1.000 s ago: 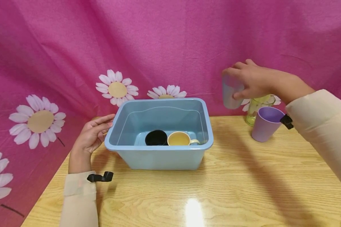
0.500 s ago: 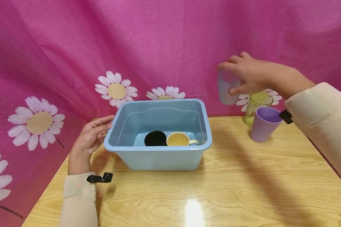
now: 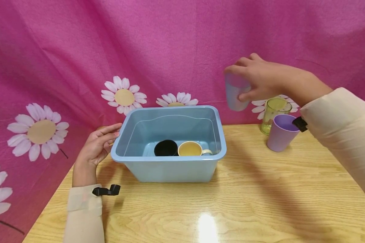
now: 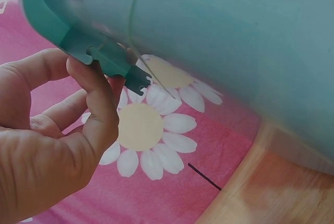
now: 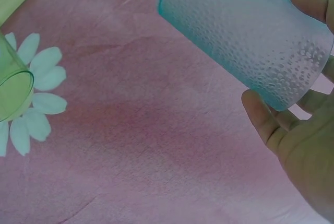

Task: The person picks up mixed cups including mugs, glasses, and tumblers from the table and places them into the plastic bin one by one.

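Observation:
In the head view my right hand (image 3: 263, 76) grips a translucent bluish tumbler (image 3: 238, 94) and holds it above the table, right of and behind a blue plastic tub (image 3: 170, 170). The right wrist view shows the tumbler's (image 5: 235, 36) pebbled wall, with thumb and fingers around one end. At the tub's left rim, my left hand (image 3: 95, 145) holds the edge. Its fingers (image 4: 99, 104) curl at the rim's underside in the left wrist view. Inside the tub stand a black cup (image 3: 166, 148) and a yellow mug (image 3: 190, 149) with its handle to the right.
A purple cup (image 3: 281, 135) stands on the wooden table (image 3: 237, 202) at the right, just in front of a yellow-green glass (image 3: 275, 109). Behind everything hangs a pink cloth (image 3: 170, 47) with white daisies.
My right hand has carried the tumbler leftward and slightly up, toward the tub. My left hand stays at the tub's rim, and the cups inside have not moved.

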